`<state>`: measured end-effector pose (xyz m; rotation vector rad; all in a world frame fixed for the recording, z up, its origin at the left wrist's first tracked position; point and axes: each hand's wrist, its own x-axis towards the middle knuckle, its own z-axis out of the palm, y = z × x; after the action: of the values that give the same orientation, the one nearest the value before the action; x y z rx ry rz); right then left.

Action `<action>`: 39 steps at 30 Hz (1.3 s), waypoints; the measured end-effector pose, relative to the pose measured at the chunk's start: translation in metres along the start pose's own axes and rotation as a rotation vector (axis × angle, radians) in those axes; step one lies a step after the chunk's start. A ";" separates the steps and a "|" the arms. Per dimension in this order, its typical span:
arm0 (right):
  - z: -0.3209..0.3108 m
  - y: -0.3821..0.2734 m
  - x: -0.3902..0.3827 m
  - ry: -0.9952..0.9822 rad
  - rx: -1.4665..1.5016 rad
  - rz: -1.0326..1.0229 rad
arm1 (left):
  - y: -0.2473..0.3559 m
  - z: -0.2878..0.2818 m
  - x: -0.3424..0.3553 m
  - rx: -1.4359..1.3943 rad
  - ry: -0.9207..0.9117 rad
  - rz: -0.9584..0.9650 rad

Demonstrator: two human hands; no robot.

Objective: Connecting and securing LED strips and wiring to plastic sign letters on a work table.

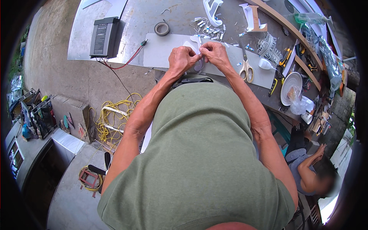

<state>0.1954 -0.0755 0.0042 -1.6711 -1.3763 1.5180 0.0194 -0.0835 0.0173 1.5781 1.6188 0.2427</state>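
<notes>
Over the front edge of the workbench, my left hand (183, 59) and my right hand (215, 54) meet with their fingertips pinched together. Right under and between them is a slim, curved white piece (197, 40), shaped like a letter; its middle is covered by my fingers. What the fingertips pinch is too small and hidden to make out. A pale flat board (161, 49) lies beneath the hands. Just beyond them sits a pile of small white LED modules (210, 29) on wires. Scissors (246, 72) with cream handles rest right of my right hand.
A black power supply box (104, 37) with a red-and-black lead stands at left, near a tape roll (162, 28). White letter shapes (213, 12) lie at the back. Rightward are coiled wire (269, 48), a white bottle (265, 64), cutters and a round dish (291, 89). Another person (306, 168) sits lower right.
</notes>
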 end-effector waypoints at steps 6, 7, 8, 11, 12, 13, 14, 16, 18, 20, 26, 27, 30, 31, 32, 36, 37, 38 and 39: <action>-0.001 -0.006 0.004 -0.006 -0.072 0.020 | -0.001 0.003 0.002 0.025 0.033 -0.008; -0.002 -0.006 0.005 -0.016 -0.083 0.037 | 0.000 0.003 0.003 0.032 0.036 -0.013; -0.003 -0.007 0.006 -0.027 -0.094 0.054 | 0.000 0.003 0.004 0.039 0.040 -0.018; -0.006 -0.008 0.007 -0.050 -0.102 0.046 | 0.000 0.002 0.005 0.025 0.032 -0.029; -0.006 -0.007 0.006 -0.051 -0.102 0.047 | 0.000 0.002 0.005 0.024 0.032 -0.030; -0.007 -0.010 0.003 -0.055 -0.077 0.078 | 0.000 0.002 0.005 0.021 0.033 -0.029; -0.008 -0.012 0.001 -0.058 -0.052 0.110 | -0.001 0.002 0.005 0.017 0.035 -0.028; -0.008 -0.009 0.000 -0.063 -0.018 0.108 | 0.001 0.001 0.004 0.014 0.033 -0.038; -0.009 -0.005 -0.001 -0.064 0.016 0.106 | 0.002 0.001 0.004 0.011 0.030 -0.046; -0.008 -0.006 0.000 -0.064 0.010 0.089 | 0.001 0.002 0.004 0.035 0.028 -0.043; -0.005 -0.006 0.000 -0.046 -0.100 0.031 | 0.001 0.003 0.005 0.061 0.028 -0.059; -0.004 -0.005 0.000 -0.047 -0.100 0.031 | 0.001 0.004 0.005 0.060 0.029 -0.060; -0.004 -0.002 0.001 -0.039 -0.116 0.000 | 0.002 0.003 0.005 0.070 0.027 -0.067; -0.004 -0.003 0.000 -0.032 -0.110 0.016 | 0.002 0.003 0.004 0.066 0.023 -0.065; -0.004 -0.004 0.000 -0.024 -0.105 0.032 | 0.003 0.002 0.004 0.062 0.018 -0.063; -0.005 -0.005 0.001 -0.043 -0.112 0.045 | 0.002 0.003 0.005 0.091 0.028 -0.042; -0.005 -0.005 0.001 -0.041 -0.110 0.057 | 0.002 0.003 0.005 0.094 0.024 -0.043; -0.006 -0.004 0.001 -0.040 -0.109 0.068 | 0.002 0.003 0.005 0.098 0.020 -0.043; -0.006 -0.003 0.001 -0.039 -0.109 0.067 | 0.002 0.003 0.005 0.098 0.021 -0.042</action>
<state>0.1997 -0.0714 0.0081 -1.7786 -1.4602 1.5457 0.0234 -0.0804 0.0144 1.6174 1.7009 0.1595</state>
